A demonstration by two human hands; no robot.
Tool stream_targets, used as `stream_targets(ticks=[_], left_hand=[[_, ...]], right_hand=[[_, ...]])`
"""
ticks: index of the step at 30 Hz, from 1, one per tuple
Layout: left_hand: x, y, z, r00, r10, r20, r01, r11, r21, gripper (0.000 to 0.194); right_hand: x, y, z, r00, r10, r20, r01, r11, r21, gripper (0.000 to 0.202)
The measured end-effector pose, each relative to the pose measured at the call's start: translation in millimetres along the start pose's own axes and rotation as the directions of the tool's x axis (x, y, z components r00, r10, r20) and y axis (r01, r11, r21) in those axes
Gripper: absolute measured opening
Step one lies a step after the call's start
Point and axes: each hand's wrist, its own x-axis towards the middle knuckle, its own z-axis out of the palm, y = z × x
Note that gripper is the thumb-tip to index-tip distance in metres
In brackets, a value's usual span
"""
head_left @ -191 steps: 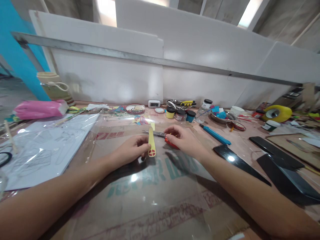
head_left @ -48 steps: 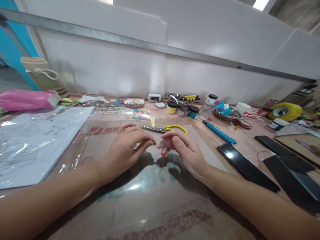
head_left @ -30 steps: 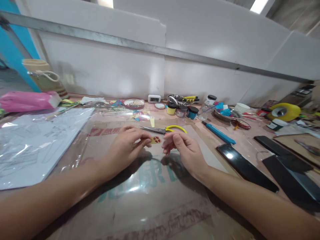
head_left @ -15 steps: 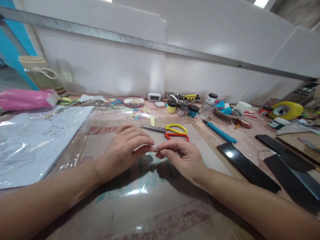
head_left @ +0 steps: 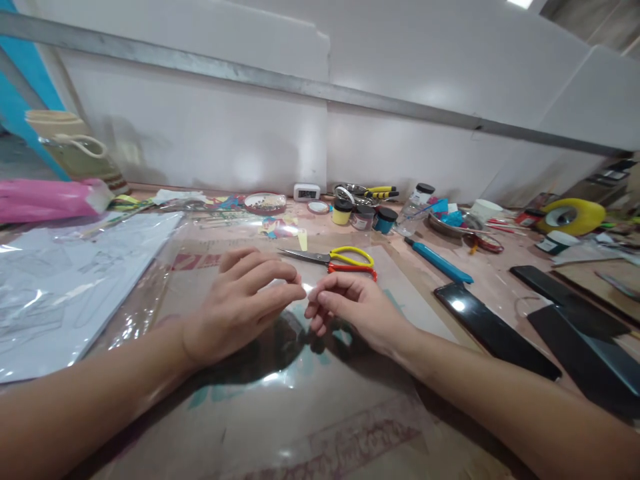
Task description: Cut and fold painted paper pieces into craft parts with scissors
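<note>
Over the clear plastic sheet (head_left: 280, 413) my two hands hover close together, fingertips nearly meeting. My left hand (head_left: 245, 300) has its thumb and forefinger drawn together at the tips. My right hand (head_left: 355, 303) curls its fingers in, thumb pressed against the forefinger. Whatever either pinch may hold is too small or hidden to make out. Just beyond the fingertips lie scissors (head_left: 333, 259) with one yellow and one red handle, blades pointing left. Brown card with red and green print shows under the sheet.
Paint jars (head_left: 342, 212), a small white digital clock (head_left: 307, 193) and a metal dish (head_left: 450, 225) line the back. At right lie a blue cutter (head_left: 440, 261), a black phone (head_left: 493, 330) and yellow tape (head_left: 575, 217). Drawings in plastic (head_left: 65, 293) occupy the left.
My fingertips, touching before, have parted slightly. The right hand's lower fingers have loosened and hang lower. The scissors and other table items stay in place; the view has shifted a little.
</note>
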Motion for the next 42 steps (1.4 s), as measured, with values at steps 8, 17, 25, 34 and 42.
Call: stream_targets(ticks=[8,17,25,34,42], left_hand=[[3.1,5.7,5.4,0.994,-0.112,0.014,0.113,0.986,-0.125,0.006],[6.8,14.7,5.3,0.985,-0.167,0.035,0.171,0.95,-0.26,0.007],[6.3,13.9,5.8,0.987,-0.158,0.022,0.158,0.945,-0.287,0.004],[7.8,18.0,4.8,0.97,-0.229,0.074,0.239,0.87,-0.432,0.013],[5.2,18.1,6.6,0.962,-0.256,0.099,0.272,0.843,-0.464,0.008]], right_hand=[[-4.9,-1.7,4.1,0.992,-0.083,-0.09,0.075,0.993,-0.089,0.022],[-9.5,0.4,4.8,0.988,-0.126,-0.087,0.105,0.971,-0.216,0.014],[-9.3,0.6,7.5,0.983,-0.144,-0.117,0.113,0.965,-0.235,0.021],[-7.8,0.3,5.3,0.986,-0.126,-0.105,0.104,0.976,-0.193,0.029],[-7.8,0.3,6.5,0.99,-0.106,-0.097,0.086,0.978,-0.19,0.031]])
